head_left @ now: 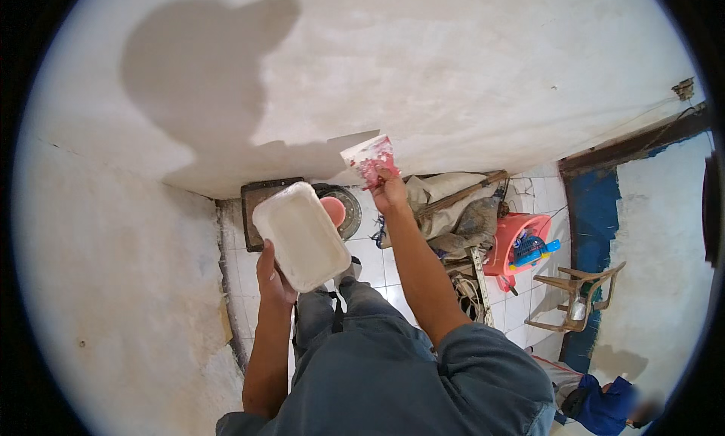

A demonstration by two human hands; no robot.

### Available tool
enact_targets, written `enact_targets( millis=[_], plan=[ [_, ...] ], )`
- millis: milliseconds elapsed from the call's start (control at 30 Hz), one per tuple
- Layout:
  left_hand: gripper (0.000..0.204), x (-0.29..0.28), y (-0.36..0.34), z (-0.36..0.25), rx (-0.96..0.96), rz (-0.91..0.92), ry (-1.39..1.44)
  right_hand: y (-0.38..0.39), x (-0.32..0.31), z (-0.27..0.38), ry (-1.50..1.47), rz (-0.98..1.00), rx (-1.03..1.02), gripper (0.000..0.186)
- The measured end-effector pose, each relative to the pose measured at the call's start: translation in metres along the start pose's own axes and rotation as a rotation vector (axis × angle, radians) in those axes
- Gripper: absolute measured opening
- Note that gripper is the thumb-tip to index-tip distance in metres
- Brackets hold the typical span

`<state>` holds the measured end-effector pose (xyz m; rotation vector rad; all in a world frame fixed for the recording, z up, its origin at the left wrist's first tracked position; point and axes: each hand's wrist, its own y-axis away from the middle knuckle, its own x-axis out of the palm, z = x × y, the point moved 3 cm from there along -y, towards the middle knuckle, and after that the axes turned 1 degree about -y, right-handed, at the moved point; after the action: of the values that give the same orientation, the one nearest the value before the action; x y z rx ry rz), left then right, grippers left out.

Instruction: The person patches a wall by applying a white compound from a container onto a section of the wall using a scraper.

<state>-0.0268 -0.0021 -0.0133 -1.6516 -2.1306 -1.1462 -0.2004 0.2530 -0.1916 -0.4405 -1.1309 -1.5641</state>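
Taking twelve o'clock as the top of the view, I see the flat spreader (371, 160) at about half past one from the pale tray (302, 236), the two well apart. The tray is a shallow rounded rectangle, its open side up toward the person's head and its long axis running from eleven o'clock to five. Whether its pale inside carries a thin layer of something, I can't tell from here.

The left hand (276, 281) is the nearer one to the tray, and has it: the thumb lies along the edge at the tray's eight o'clock side, while the other fingers go underneath, mostly hidden, so the grip there is only partly visible. From that hand, the tray spreads out toward one o'clock.

The right hand (390, 193) has its thumb and fingers pressed together on the near end of the spreader, whose red-smeared, whitish blade points toward eleven o'clock. Just beyond is the pale wall (423, 73); the blade seems to be held off it, though the gap is hard to judge.

As for pose, the right forearm reaches up from five o'clock, fairly straight and well extended. The left one rises from about six o'clock, held closer to the body.
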Motion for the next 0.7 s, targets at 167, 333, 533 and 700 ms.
enact_targets(
  millis=[167, 333, 533, 700],
  plan=[
    [0.058, 0.002, 0.005, 0.016, 0.045, -0.073, 0.148, -0.023, 0.035, 0.0, -0.147, -0.23, -0.085, 0.023],
    [0.058, -0.017, 0.007, 0.005, 0.08, -0.108, 0.069, -0.075, 0.059, 0.021, -0.065, -0.004, -0.251, 0.016],
    [0.057, -0.052, 0.041, -0.015, 0.023, -0.185, 0.091, 0.01, 0.092, -0.016, 0.05, -0.165, -0.235, 0.02],
    [0.056, -0.074, 0.04, -0.035, -0.013, -0.183, 0.01, -0.033, 0.036, -0.055, 0.033, -0.13, -0.237, 0.023]
  ],
)
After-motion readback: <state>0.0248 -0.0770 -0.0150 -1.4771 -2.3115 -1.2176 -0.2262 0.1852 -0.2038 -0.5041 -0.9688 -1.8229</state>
